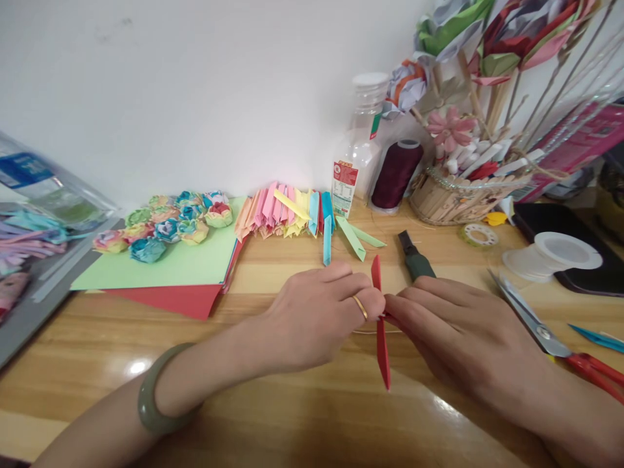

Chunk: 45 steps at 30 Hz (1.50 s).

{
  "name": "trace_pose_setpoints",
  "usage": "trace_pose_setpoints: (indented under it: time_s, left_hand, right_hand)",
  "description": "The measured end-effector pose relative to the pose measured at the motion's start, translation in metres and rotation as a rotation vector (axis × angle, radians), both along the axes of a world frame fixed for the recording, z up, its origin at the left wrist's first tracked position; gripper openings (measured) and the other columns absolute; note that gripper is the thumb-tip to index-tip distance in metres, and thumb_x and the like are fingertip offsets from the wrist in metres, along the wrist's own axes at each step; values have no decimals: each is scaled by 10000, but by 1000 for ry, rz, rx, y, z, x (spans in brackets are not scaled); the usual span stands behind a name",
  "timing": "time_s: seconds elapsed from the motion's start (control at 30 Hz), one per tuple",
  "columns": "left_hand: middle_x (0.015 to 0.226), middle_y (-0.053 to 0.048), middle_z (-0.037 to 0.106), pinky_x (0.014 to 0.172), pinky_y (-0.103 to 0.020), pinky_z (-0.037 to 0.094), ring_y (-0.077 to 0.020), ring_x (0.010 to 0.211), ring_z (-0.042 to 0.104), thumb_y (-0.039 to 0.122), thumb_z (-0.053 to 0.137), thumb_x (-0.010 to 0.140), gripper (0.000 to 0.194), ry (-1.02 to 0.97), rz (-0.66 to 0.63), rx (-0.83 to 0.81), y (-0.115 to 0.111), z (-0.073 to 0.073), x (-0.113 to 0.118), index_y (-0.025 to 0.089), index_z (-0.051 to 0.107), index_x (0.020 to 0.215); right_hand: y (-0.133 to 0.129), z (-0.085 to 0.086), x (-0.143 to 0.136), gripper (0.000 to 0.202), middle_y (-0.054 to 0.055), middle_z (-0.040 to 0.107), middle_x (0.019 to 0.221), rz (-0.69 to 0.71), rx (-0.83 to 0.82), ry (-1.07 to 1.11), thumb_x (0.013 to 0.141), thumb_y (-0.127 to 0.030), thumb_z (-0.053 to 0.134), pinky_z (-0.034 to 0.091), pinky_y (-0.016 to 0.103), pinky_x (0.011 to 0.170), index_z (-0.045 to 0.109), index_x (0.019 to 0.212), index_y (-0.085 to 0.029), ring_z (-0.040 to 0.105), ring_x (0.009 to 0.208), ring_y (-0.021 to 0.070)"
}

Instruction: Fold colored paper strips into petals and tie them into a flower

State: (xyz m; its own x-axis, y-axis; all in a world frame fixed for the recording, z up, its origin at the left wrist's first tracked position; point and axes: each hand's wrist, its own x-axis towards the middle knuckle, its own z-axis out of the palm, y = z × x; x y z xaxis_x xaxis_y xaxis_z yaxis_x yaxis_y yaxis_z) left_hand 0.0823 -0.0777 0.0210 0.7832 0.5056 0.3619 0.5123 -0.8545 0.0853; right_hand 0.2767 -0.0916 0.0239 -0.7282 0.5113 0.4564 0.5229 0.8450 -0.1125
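Note:
Between my two hands a narrow red folded paper strip (383, 361) stands on end, its upper tip and longer lower part showing. My left hand (316, 315), with a ring and a bangle on the wrist, is closed around its middle from the left. From the right, my right hand (463, 335) pinches at that same middle, fingertips touching the left ones. A thin pale thread (365, 332) shows just below the fingers; which fingers hold it is hidden.
Folded paper strips (283, 208) stand in a row by the wall, beside paper flowers (168, 227) on green paper (205, 273). At right lie scissors (541, 331), a thread spool (550, 257), a tape roll (478, 235) and a dark green tool (416, 260). Behind stands a clear bottle (358, 149).

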Motion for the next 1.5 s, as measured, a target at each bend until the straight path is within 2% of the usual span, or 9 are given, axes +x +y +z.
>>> trace_pose_setpoints:
  time_s: [0.2, 0.47, 0.6, 0.8, 1.0, 1.1, 1.2, 1.37, 1.5]
  left_hand:
    - [710, 14, 556, 602, -241, 364, -120, 685, 456, 38, 380, 774, 177, -154, -65, 55, 0, -3, 0, 187, 459, 828]
    - [810, -30, 615, 644, -235, 434, -119, 723, 502, 225, 448, 842, 146, -164, -10, 27, 15, 0, -5, 141, 558, 890]
    - [872, -71, 631, 713, -264, 463, -134, 806, 537, 254, 442, 847, 241, -177, 27, 12, 19, 0, -10, 101, 538, 1007]
    - [729, -39, 607, 607, -237, 432, -115, 693, 518, 169, 409, 856, 166, -96, -41, 146, 20, -8, -13, 105, 556, 901]
    - [674, -23, 551, 564, -243, 371, -127, 668, 460, 193, 424, 850, 153, -64, -71, 239, 18, -9, -11, 122, 549, 797]
    - [683, -25, 545, 578, -244, 367, -128, 685, 461, 186, 403, 859, 163, -40, -49, 247, 21, -9, -12, 128, 549, 814]
    - [714, -32, 568, 586, -244, 375, -129, 694, 471, 203, 397, 865, 173, -44, 2, 226, 24, -11, -17, 130, 553, 876]
    - [681, -29, 592, 589, -242, 402, -118, 643, 485, 229, 380, 874, 222, -113, -13, 148, 28, -12, -21, 135, 578, 840]
    - [789, -44, 626, 685, -253, 452, -114, 733, 543, 257, 480, 830, 182, -282, -19, -79, 28, -9, -20, 130, 575, 919]
  right_hand:
    - [-1, -3, 2, 178, 24, 503, 608, 32, 58, 25, 787, -22, 395, 299, 272, 502, 518, 852, -133, 392, 576, 144]
    - [12, -6, 8, 179, 39, 583, 712, -116, 42, -43, 883, -259, 410, 381, 255, 533, 526, 934, -132, 533, 619, 146]
    - [14, -6, 14, 180, 43, 591, 695, -88, 101, -67, 894, -200, 366, 393, 259, 537, 525, 943, -130, 550, 622, 156]
    - [17, -7, 20, 201, 49, 585, 718, -24, 52, -79, 902, -180, 311, 377, 256, 523, 504, 949, -151, 531, 622, 153]
    - [18, -7, 20, 180, 12, 484, 609, 21, 2, -83, 870, -126, 336, 330, 262, 507, 502, 824, -177, 428, 555, 144]
    - [21, -8, 20, 151, 29, 537, 685, 13, -25, -78, 875, -150, 354, 369, 260, 541, 502, 897, -169, 483, 614, 149]
    - [24, -9, 23, 180, 62, 583, 798, -28, -33, -48, 885, -187, 369, 411, 265, 579, 479, 1020, -146, 539, 692, 159]
    - [26, -11, 27, 199, 45, 580, 710, -3, -13, -26, 874, -154, 373, 403, 255, 524, 506, 1021, -139, 531, 607, 147]
    - [27, -10, 27, 216, 58, 637, 818, -41, -152, 19, 879, -211, 396, 451, 254, 574, 510, 1057, -164, 592, 684, 149]
